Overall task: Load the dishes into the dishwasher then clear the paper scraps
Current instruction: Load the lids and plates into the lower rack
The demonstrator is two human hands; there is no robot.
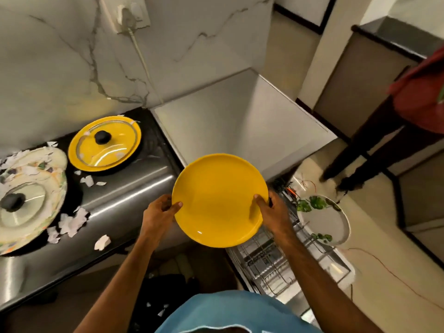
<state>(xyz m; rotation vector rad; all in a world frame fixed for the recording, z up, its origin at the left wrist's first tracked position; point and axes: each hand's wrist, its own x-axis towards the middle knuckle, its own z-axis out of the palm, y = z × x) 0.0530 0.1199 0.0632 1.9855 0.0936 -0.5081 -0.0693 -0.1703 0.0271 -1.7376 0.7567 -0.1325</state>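
I hold a plain yellow plate [219, 200] in the air between the counter and the open dishwasher. My left hand [159, 210] pinches its left rim and my right hand [272, 212] grips its right rim. Below it the wire dishwasher rack [271, 263] is pulled out, and a white plate with green leaves [329, 219] stands in it. On the dark counter [125, 200] sits a second yellow plate [84, 162] under a glass lid [107, 143], and a patterned plate [57, 186] under another glass lid [21, 207]. White paper scraps [72, 222] lie scattered around them.
The white dishwasher body [230, 121] stands against the marble wall, its cord running up to a wall socket [125, 15]. Another person's legs [374, 150] stand at the right on the tiled floor. A few scraps lie on the floor [161, 311] near me.
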